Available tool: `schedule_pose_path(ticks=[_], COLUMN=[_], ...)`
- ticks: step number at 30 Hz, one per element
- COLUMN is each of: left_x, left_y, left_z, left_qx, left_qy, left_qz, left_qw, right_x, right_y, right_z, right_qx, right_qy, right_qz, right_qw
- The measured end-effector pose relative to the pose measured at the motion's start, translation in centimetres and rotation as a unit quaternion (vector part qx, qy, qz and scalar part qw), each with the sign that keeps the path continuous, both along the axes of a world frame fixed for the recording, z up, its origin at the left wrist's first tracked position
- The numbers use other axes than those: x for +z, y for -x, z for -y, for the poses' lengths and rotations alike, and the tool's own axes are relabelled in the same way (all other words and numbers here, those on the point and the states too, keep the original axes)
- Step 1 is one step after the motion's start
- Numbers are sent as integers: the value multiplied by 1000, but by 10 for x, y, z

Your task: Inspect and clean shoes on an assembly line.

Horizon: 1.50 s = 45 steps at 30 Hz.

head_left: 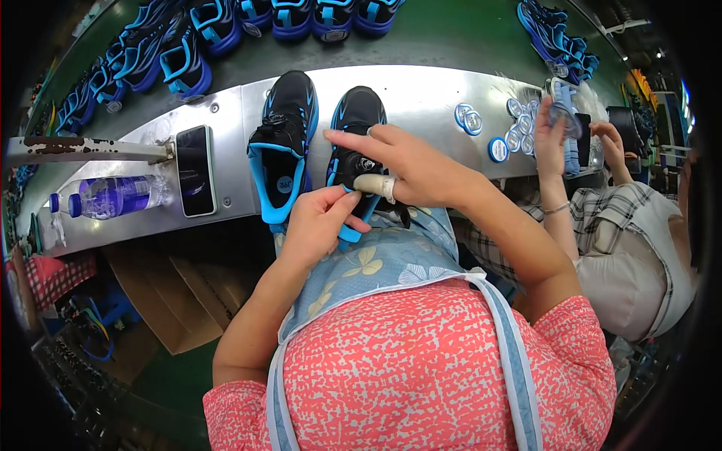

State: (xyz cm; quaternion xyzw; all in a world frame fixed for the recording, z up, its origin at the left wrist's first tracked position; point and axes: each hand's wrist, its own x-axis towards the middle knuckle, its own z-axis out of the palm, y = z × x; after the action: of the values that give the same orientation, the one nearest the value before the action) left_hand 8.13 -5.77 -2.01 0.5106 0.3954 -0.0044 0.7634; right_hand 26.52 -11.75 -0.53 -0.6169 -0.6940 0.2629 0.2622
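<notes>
Two black shoes with blue trim are side by side in front of me, toes pointing away. The left shoe (275,177) shows its blue-lined opening and a round insole label. Over the right shoe (359,110) are both my hands. My left hand (319,222) is closed, thumb and fingertips pinching the blue collar edge at the heel end. My right hand (412,164) reaches across the laces with the index finger stretched to the left. Its thumb wears a pale finger cover (373,185) and touches the shoe near the opening, beside my left fingertips.
Rows of similar shoes (291,18) line the green belt (429,49) beyond the metal table (226,113). A phone (196,171) and purple-labelled bottles (120,195) lie left. Round blue-and-white stickers (499,149) lie right, near a co-worker's hand (550,143). Cardboard (177,301) is below.
</notes>
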Motion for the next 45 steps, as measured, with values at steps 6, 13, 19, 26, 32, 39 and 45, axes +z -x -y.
schedule_pose_path(ticks=[6, 13, 19, 26, 32, 39, 45], left_x=[2, -2, 5, 5, -11, 6, 14], left_y=[-3, -7, -3, -11, -11, -21, -14], left_z=[-1, 1, -6, -7, -7, -14, -17], left_qx=[8, 18, 3, -15, 2, -36, -15], left_qy=[16, -6, 38, 11, 20, 48, 71], left_qz=[-9, 6, 8, -46, -37, -51, -33], left_qw=[1000, 1000, 999, 999, 999, 997, 997], right_x=[-10, -20, 13, 9, -21, -15, 23], right_y=[5, 9, -17, -25, 0, -16, -26], right_z=[-4, 15, 7, -1, -15, -14, -6], right_qx=[-31, -109, -75, -67, -66, 7, -45], right_qy=[64, -42, 110, 156, 101, 58, 173], right_qz=[16, -11, -90, -43, -4, -120, -198], right_qw=[997, 993, 987, 984, 993, 991, 964])
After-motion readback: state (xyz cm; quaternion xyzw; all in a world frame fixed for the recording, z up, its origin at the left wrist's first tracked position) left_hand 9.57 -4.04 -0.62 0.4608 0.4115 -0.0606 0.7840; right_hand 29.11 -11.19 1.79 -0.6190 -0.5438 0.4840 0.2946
